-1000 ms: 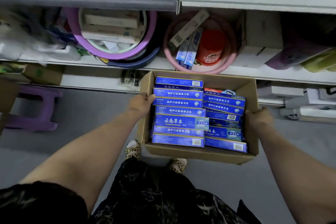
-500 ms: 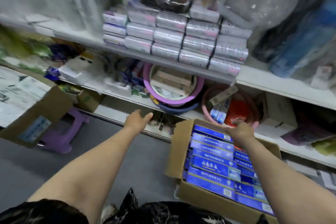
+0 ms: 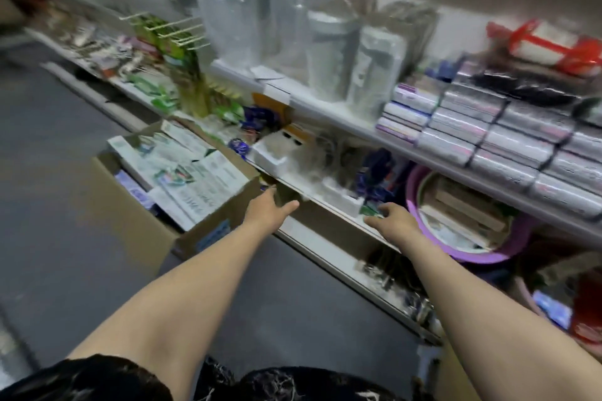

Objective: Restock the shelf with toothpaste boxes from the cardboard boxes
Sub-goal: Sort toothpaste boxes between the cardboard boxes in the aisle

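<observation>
Gray floor [image 3: 58,146] runs along a long shop shelf [image 3: 327,206] that crosses the frame from upper left to lower right, all of it smeared by motion blur. At left of centre an open cardboard box [image 3: 130,215] stands on the floor against the shelf, heaped with white and green toothpaste boxes [image 3: 198,185] that rise above its rim. Both hands are empty. The left hand [image 3: 270,210] reaches with spread, straight fingers toward the near corner of the cardboard box, close to it, though contact cannot be made out. The right hand [image 3: 395,221] hovers over the shelf edge at centre with loose fingers, gripping nothing, just left of a purple basin [image 3: 469,257]. Silver wrapped packs [image 3: 488,140] fill the board above. Judging from the full carton and the empty hands, the restocking looks barely begun: nearly every box has yet to be lifted out and lined up on the shelf.
</observation>
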Motion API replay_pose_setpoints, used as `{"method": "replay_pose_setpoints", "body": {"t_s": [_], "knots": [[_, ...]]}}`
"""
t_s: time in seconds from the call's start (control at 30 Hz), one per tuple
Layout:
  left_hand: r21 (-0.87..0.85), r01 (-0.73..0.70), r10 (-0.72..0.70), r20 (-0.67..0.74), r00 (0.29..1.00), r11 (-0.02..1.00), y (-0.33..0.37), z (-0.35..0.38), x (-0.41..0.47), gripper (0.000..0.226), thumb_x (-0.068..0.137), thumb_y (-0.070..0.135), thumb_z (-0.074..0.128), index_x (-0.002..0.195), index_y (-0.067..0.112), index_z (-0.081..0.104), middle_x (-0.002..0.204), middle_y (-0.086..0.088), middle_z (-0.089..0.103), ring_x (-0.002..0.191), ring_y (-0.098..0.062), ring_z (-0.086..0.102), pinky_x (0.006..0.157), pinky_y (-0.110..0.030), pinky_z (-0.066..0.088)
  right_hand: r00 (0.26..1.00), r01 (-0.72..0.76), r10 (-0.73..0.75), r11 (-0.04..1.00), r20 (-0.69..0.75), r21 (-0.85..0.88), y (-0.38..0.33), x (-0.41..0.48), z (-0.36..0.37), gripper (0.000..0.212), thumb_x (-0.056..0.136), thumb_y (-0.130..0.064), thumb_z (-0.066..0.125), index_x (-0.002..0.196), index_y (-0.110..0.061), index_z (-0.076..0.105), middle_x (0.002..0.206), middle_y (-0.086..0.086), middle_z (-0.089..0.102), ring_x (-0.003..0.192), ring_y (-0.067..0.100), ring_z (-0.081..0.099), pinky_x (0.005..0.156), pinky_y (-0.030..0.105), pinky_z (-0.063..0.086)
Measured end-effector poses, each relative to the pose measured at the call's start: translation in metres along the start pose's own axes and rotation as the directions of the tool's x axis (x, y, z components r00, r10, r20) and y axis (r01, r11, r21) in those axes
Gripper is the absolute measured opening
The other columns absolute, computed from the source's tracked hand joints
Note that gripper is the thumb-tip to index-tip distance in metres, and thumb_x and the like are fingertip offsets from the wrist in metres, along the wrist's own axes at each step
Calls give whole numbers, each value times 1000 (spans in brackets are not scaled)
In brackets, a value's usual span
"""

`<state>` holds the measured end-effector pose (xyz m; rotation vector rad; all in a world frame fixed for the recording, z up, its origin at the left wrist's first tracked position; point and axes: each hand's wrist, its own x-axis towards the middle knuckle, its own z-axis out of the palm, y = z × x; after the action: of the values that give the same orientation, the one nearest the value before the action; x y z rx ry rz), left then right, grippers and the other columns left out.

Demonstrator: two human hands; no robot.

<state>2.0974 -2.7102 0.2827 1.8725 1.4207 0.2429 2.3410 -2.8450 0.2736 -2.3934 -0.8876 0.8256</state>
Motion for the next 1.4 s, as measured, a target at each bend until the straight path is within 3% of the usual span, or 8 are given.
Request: {"method": "replay_pose_setpoints", "body": {"t_s": [0.2,0.57,0.73,0.83,0.93,1.03,1.17,1.4], "knots": [[-58,111,-115,-86,990,992,-84,-77,29,76,88,54,62,146,10,39,145,-12,49,132,-30,46,105,-34,38,980,99,-85,993,177,-69,-100,24,90,63,85,-45,75,135,-12,57,133,8,60,120,24,58,85,21,37],[-251,324,-359,-110,927,912,-208,-146,101,88,84,60,64,151,12,32,151,-10,41,136,-28,43,109,-42,39,911,262,-175,945,373,-196,-234,111,203,54,86,-45,71,128,-12,63,133,5,62,120,24,58,95,27,42],[-261,383,-426,-133,895,886,-242,-192,157,78,89,52,62,148,9,35,147,-11,46,131,-29,47,102,-37,40,885,215,-119,962,449,-169,-293,164,248,57,87,-43,72,133,-10,59,136,9,58,119,26,58,89,27,43],[-309,427,-483,-133,865,850,-260,-212,189,76,89,52,62,147,9,37,146,-12,47,132,-29,47,102,-37,40,888,217,-104,954,448,-207,-330,193,266,56,87,-47,71,129,-12,62,130,6,61,117,26,60,92,31,44],[-352,456,-526,-135,839,817,-282,-220,212,79,89,56,58,149,9,35,149,-12,44,135,-30,43,110,-43,37,885,238,-113,943,452,-231,-355,231,288,48,85,-54,69,114,-16,66,110,3,65,101,23,62,80,31,46],[-415,487,-580,-130,804,768,-304,-222,228,76,90,53,59,148,9,37,149,-10,43,135,-29,43,109,-41,35,887,228,-113,950,447,-213,-383,246,304,56,90,-54,64,124,-10,63,114,5,65,88,18,60,71,29,43],[-494,512,-646,-140,751,703,-337,-226,251,69,90,48,62,142,6,44,133,-15,56,121,-32,53,100,-40,42,916,194,-104,960,389,-201,-419,256,322,51,95,-48,60,125,-7,61,124,9,64,107,28,60,90,37,49],[-419,594,-696,-142,704,686,-387,-244,276,78,87,50,65,145,8,35,144,-15,35,133,-34,37,107,-49,34,970,12,37,980,239,-201,-456,278,357,48,99,-44,56,128,-6,61,125,14,65,115,30,59,84,29,40]]}}
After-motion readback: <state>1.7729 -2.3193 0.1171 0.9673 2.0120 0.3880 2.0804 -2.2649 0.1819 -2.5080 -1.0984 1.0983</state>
